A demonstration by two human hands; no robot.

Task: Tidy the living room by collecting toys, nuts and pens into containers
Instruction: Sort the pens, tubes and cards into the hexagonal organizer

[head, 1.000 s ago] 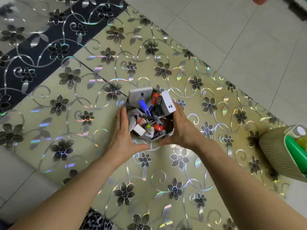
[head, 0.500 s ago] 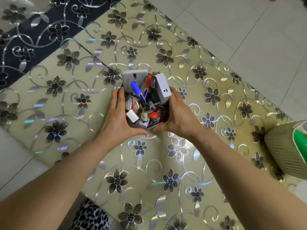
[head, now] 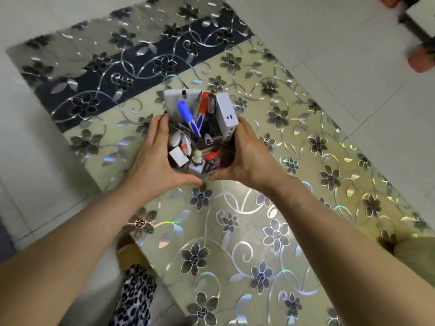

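A dark pen holder (head: 229, 158) crammed with pens, markers and small white boxes is held above the floral table (head: 247, 231). A blue-capped marker (head: 187, 114) and a white box (head: 226, 116) stick out of its top. My left hand (head: 154, 151) grips the holder's left side. My right hand (head: 249, 154) grips its right side, and both thumbs meet under the near edge. The holder's walls are mostly hidden by my palms.
The shiny table has a dark blue band (head: 141, 64) across its far part. White tiled floor (head: 329, 38) surrounds it. A beige basket (head: 416, 255) shows at the right edge, orange objects (head: 421, 60) lie at the far right, and a patterned trouser leg with a slipper (head: 134, 285) stands below.
Both hands have lifted the pen holder off the table and toward me. The view has risen and pulled back, so more of the table and floor shows and the basket has slid toward the edge.
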